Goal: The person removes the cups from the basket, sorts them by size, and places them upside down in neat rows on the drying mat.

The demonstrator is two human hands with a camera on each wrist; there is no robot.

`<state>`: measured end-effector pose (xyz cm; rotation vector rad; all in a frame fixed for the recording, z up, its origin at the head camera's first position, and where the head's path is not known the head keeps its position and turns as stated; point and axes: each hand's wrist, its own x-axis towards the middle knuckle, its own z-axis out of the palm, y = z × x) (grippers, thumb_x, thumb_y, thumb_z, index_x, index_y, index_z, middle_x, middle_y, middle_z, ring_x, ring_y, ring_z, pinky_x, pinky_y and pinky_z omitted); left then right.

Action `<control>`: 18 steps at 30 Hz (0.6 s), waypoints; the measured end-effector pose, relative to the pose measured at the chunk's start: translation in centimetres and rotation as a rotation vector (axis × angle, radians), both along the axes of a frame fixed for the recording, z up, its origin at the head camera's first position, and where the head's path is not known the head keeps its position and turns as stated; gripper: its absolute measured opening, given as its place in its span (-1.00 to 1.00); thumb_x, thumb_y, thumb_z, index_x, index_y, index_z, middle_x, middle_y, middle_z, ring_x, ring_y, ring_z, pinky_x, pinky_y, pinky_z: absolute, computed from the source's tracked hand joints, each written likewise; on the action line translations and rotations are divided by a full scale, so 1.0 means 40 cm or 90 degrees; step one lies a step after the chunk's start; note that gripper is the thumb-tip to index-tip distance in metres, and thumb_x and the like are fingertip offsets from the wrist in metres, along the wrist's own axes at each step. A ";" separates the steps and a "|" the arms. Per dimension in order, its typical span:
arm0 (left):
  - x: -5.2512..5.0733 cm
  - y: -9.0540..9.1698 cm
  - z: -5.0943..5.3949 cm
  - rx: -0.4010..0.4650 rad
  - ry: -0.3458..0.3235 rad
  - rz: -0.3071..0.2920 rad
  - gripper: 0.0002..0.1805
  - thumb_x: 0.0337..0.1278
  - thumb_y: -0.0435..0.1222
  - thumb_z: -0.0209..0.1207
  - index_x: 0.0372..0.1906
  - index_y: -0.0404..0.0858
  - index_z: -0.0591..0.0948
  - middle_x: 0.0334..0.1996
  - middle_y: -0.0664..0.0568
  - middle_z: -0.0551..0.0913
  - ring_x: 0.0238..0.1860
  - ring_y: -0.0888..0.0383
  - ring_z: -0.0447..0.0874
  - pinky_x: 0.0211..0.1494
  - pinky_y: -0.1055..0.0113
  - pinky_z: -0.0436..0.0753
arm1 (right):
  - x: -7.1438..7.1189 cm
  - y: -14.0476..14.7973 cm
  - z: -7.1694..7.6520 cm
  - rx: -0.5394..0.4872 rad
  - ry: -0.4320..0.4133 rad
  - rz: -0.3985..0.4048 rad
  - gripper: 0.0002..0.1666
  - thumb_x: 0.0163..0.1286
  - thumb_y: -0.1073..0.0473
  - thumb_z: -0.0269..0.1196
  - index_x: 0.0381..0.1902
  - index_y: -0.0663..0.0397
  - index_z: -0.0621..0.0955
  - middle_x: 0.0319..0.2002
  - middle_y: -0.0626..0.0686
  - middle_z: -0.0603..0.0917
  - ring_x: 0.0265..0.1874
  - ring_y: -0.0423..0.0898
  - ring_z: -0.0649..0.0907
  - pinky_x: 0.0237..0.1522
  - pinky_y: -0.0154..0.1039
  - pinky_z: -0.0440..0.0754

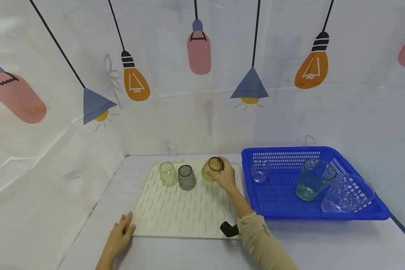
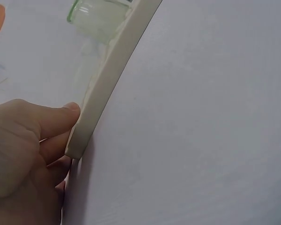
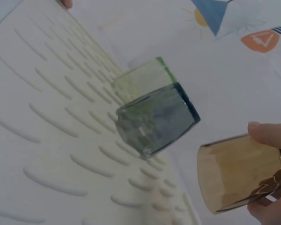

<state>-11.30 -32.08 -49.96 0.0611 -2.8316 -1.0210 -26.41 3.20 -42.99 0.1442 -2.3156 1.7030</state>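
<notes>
My right hand grips an amber glass near its rim, thumb and fingers on opposite sides. The glass is over the back right of a cream ridged drying mat; in the right wrist view its base looks apart from the mat. To its left a grey glass and a pale green glass stand side by side on the mat, rims up. My left hand rests at the mat's front left corner, its thumb touching the edge in the left wrist view.
A blue plastic basket stands right of the mat. Inside are a small clear glass, a bluish-green glass and a large clear glass, the last two tilted. A black object shows beside the right sleeve. A printed sheet hangs behind the table.
</notes>
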 end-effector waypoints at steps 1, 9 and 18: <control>-0.001 -0.002 -0.002 0.002 0.007 -0.001 -0.46 0.21 -0.41 0.09 0.22 -0.63 0.28 0.19 -0.53 0.24 0.27 -0.48 0.07 0.29 -0.38 -0.01 | -0.001 -0.004 -0.003 -0.001 -0.002 0.000 -0.17 0.00 0.21 0.45 0.23 0.31 0.39 0.08 0.31 0.55 0.06 0.22 0.53 0.11 0.12 0.49; -0.012 -0.013 -0.016 -0.014 0.052 -0.003 -0.44 0.11 -0.38 0.19 0.17 -0.62 0.36 0.14 -0.51 0.34 0.23 -0.50 0.15 0.22 -0.43 0.04 | -0.022 -0.033 -0.038 0.002 -0.012 -0.011 -0.19 0.01 0.19 0.44 0.23 0.28 0.40 0.06 0.31 0.57 0.01 0.22 0.57 0.04 0.09 0.56; -0.020 -0.014 -0.017 -0.013 0.047 0.005 -0.42 0.10 -0.36 0.20 0.18 -0.61 0.36 0.15 -0.49 0.34 0.24 -0.49 0.13 0.25 -0.42 0.01 | -0.054 -0.043 -0.059 0.003 -0.009 -0.022 -0.19 -0.02 0.18 0.46 0.20 0.30 0.42 0.04 0.32 0.58 -0.01 0.23 0.57 0.01 0.11 0.56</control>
